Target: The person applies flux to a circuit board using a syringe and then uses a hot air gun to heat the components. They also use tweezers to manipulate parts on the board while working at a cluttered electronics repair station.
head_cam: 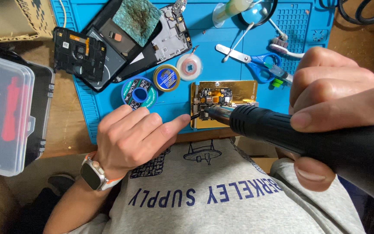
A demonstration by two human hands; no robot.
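My right hand (pixel 338 99) grips a thick black hot-air tool (pixel 282 128) whose metal nozzle points at a small circuit board (pixel 214 96) clamped on a gold-coloured holder plate (pixel 243 89). My left hand (pixel 133 136) rests on the near edge of the blue work mat (pixel 174 108), fingers curled. It pinches a thin dark tool, probably tweezers (pixel 195 116), whose tip touches the board's left edge just beside the nozzle. A watch sits on that wrist.
On the mat lie a solder spool (pixel 139 92), a round tin (pixel 166 78), a wick reel (pixel 189 67), blue-handled scissors (pixel 249 60), a toothbrush (pixel 286 48), a syringe (pixel 228 11), an opened phone (pixel 152 37) and a black phone frame (pixel 78 52). A clear plastic case (pixel 5 115) sits left.
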